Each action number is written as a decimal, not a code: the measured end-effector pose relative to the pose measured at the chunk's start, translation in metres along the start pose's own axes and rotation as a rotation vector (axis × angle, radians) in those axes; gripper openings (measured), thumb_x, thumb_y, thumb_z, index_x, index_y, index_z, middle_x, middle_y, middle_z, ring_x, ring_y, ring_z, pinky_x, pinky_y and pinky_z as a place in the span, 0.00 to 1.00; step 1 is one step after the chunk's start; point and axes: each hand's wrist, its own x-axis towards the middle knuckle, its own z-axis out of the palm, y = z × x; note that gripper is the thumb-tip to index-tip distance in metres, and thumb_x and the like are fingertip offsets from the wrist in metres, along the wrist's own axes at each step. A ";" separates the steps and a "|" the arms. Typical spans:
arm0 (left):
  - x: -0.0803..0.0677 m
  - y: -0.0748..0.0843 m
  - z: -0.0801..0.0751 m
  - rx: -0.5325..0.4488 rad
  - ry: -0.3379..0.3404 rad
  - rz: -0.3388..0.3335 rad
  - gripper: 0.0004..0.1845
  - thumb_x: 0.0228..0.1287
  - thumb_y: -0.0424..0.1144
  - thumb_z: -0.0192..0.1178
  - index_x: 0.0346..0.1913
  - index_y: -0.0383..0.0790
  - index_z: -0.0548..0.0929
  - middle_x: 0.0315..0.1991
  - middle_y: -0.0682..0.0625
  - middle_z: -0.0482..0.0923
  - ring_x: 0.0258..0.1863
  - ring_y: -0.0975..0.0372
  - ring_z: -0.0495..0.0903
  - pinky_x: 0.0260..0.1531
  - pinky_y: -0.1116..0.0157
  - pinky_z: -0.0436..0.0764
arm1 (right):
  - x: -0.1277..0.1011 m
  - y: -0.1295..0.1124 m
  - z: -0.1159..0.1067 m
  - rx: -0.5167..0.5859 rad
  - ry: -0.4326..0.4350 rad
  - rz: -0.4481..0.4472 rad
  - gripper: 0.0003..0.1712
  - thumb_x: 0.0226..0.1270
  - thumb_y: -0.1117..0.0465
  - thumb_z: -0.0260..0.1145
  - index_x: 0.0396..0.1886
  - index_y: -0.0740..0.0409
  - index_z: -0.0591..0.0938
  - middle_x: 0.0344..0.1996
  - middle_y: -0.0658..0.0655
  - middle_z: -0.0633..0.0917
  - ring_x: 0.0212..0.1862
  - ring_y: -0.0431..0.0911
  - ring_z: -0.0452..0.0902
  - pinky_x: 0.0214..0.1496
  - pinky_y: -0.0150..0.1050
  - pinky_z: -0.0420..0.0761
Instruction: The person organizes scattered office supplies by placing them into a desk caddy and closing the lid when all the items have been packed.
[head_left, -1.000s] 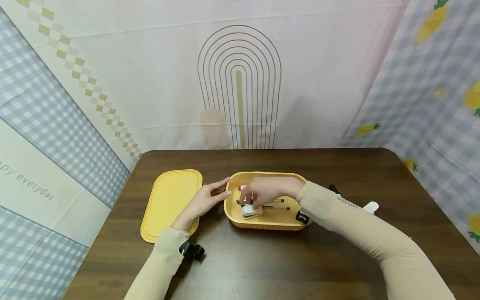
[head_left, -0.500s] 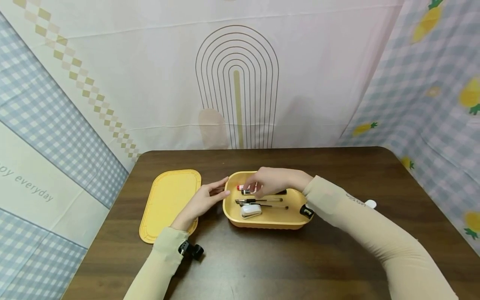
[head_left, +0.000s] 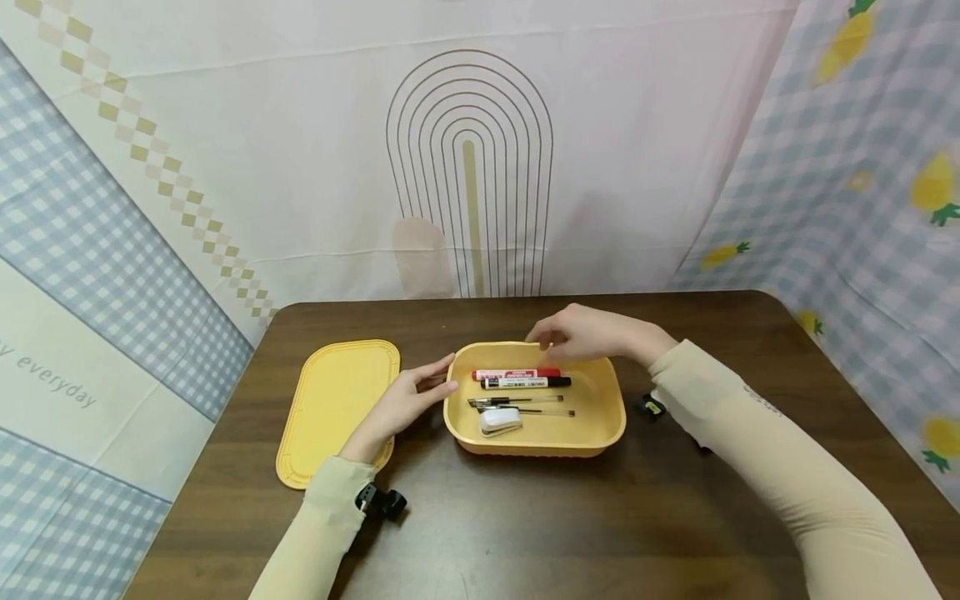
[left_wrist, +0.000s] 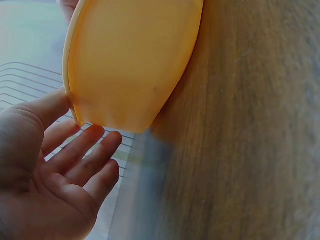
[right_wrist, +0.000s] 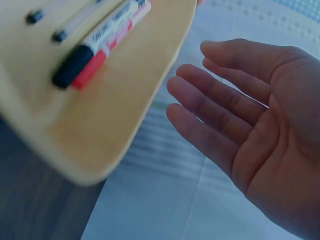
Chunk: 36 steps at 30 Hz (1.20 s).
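Loosely spread left fingers (left_wrist: 97, 160) against yellow tray (head_left: 588, 425), spread right fingers (right_wrist: 220, 92) near its rim, stapler (head_left: 500, 420) in head view only.

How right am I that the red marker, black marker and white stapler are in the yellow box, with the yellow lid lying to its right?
One thing is wrong: the yellow lid lies to the left of the yellow box, as the head view shows. The red marker, black marker and white stapler are in the box.
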 end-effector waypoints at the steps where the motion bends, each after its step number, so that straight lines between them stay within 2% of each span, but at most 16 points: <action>1: 0.000 0.000 0.000 -0.001 -0.002 0.000 0.31 0.71 0.44 0.65 0.73 0.41 0.71 0.69 0.45 0.72 0.62 0.52 0.78 0.62 0.55 0.76 | -0.004 0.003 -0.001 -0.001 0.011 0.012 0.19 0.70 0.62 0.66 0.60 0.59 0.83 0.45 0.54 0.88 0.46 0.44 0.82 0.51 0.45 0.82; 7: -0.001 0.001 0.002 0.007 -0.005 -0.017 0.31 0.71 0.44 0.65 0.73 0.43 0.71 0.69 0.47 0.72 0.62 0.55 0.78 0.61 0.57 0.77 | -0.026 0.019 -0.011 -0.003 0.071 0.069 0.18 0.73 0.62 0.65 0.59 0.58 0.83 0.44 0.51 0.87 0.48 0.46 0.83 0.53 0.48 0.82; 16: -0.002 -0.002 0.003 -0.020 -0.003 -0.007 0.31 0.71 0.42 0.64 0.74 0.41 0.70 0.69 0.44 0.72 0.62 0.52 0.78 0.61 0.55 0.77 | -0.062 0.036 -0.020 0.036 0.134 0.151 0.18 0.74 0.60 0.65 0.61 0.57 0.82 0.46 0.51 0.88 0.51 0.50 0.84 0.54 0.50 0.83; 25: -0.001 -0.001 0.002 -0.030 -0.003 -0.015 0.30 0.71 0.40 0.64 0.74 0.40 0.70 0.70 0.45 0.71 0.63 0.52 0.77 0.61 0.57 0.76 | -0.102 0.055 -0.018 0.032 0.231 0.187 0.18 0.73 0.60 0.66 0.60 0.56 0.83 0.48 0.52 0.87 0.50 0.50 0.85 0.52 0.50 0.83; 29: -0.001 0.000 0.001 -0.031 -0.005 -0.011 0.31 0.71 0.41 0.64 0.74 0.40 0.70 0.70 0.44 0.70 0.63 0.51 0.77 0.62 0.54 0.76 | -0.118 0.064 -0.016 0.048 0.248 0.246 0.19 0.74 0.59 0.65 0.61 0.57 0.82 0.48 0.54 0.87 0.50 0.51 0.84 0.50 0.50 0.83; 36: -0.002 0.004 0.000 -0.039 -0.021 -0.016 0.30 0.73 0.37 0.61 0.74 0.36 0.67 0.71 0.41 0.67 0.65 0.47 0.75 0.63 0.52 0.74 | -0.146 0.078 -0.014 0.048 0.277 0.333 0.20 0.75 0.60 0.64 0.62 0.60 0.81 0.48 0.57 0.87 0.48 0.50 0.84 0.47 0.48 0.83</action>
